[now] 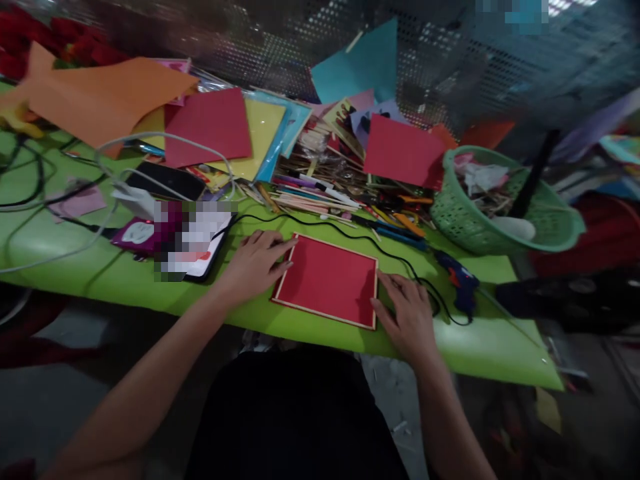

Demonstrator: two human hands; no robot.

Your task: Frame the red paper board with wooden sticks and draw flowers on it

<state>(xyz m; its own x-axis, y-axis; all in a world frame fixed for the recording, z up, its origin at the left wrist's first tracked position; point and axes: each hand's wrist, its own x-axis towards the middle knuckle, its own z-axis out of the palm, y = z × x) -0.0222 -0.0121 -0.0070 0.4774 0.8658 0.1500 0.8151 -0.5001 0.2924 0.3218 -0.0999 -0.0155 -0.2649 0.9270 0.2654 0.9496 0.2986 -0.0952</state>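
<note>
A red card [327,280] edged with thin pale wooden sticks lies flat on the green table [240,293], in front of my body. At its left edge my left hand [257,263] rests with index finger and thumb stretched out and touching the border. My right hand [407,310] lies by the right edge, fingers apart, thumb and fingertips against the stick there. Neither hand is closed around anything. A dark blue glue gun [459,283] lies to the right of my right hand, its black cord [345,230] curving behind the card.
Behind the card lies a clutter of thin sticks and pens [320,197]. Coloured papers, among them an orange sheet [115,93] and a red sheet [405,150], cover the back. A green basket [450,200] stands right. A phone [207,250] and purple power box [137,232] lie left.
</note>
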